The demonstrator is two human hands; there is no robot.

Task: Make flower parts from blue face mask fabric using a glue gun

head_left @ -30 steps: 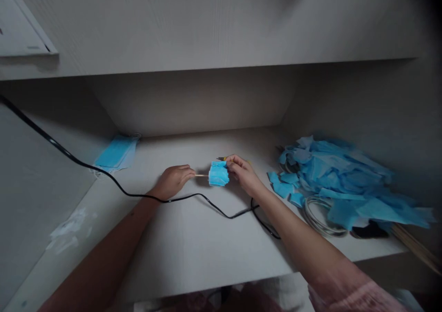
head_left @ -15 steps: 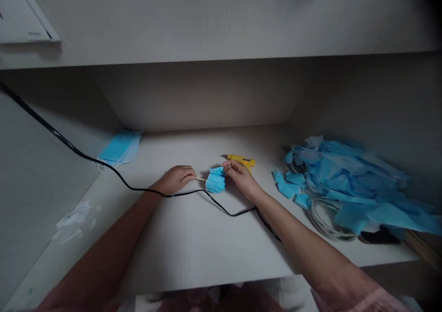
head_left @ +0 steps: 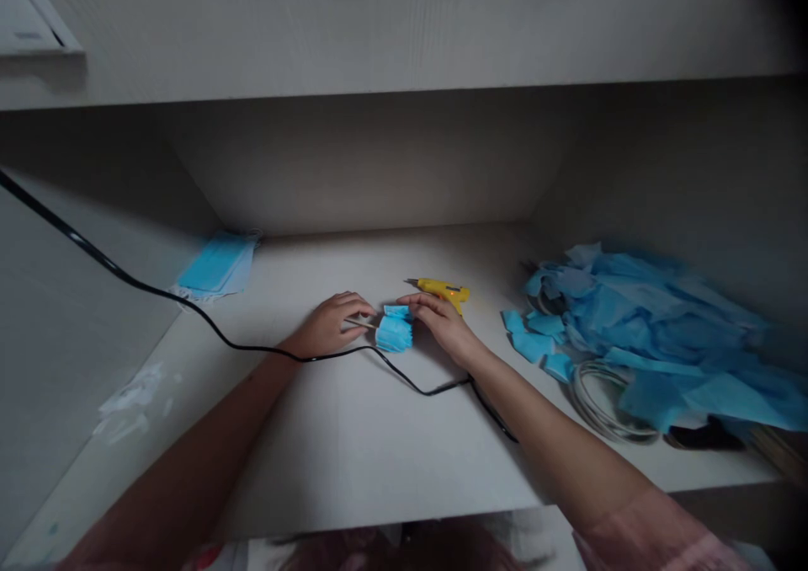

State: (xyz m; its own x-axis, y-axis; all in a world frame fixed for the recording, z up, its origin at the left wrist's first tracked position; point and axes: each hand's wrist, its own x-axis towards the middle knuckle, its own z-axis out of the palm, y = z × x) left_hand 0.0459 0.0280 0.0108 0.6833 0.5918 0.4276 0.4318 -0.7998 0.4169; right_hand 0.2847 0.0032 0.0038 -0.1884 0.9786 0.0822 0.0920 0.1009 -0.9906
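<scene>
Pinching a thin wooden stick (head_left: 359, 323) in our left hand (head_left: 329, 327), we press the right hand (head_left: 442, 322)'s fingers together on the blue pleated fabric bundle (head_left: 394, 332) at the shelf (head_left: 353, 436)'s middle. A yellow glue gun (head_left: 442, 289) lies just behind it, toward the back edge; we read no writing anywhere.

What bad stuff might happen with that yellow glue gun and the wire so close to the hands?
The glue gun lies right behind the right hand with a small light glowing, so it may be hot; a finger could brush its tip. The black cord runs beneath both wrists, so a snag might drag the gun. The blue folded piece on the thin stick, pinched by the left hand, might slip off.
</scene>
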